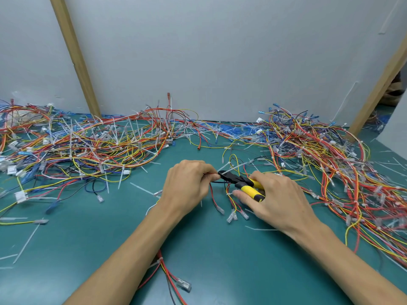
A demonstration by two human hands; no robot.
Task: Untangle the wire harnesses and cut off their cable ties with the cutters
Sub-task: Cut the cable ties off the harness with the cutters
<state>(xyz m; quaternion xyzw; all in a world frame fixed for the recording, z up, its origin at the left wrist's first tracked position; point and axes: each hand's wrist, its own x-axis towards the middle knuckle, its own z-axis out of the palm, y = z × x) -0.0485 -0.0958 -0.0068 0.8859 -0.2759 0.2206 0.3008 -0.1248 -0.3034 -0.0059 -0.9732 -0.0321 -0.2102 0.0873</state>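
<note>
With the harness point(234, 205) pinched in the grip of the left hand point(187, 186) at mid-tabletop point(209, 249) and the yellow handles of the cutters point(240, 180) clasped by the right hand point(279, 201), the blades should be set on the tie point(229, 166) alone, clear of wires, before being squeezed; no legible writing is seen.

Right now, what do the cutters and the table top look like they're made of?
Cutters: the handles look like matte yellow-and-black plastic or rubber grips; the dark head is likely metal. Table top: a smooth teal mat, probably rubber or vinyl, with a faint sheen.
</note>
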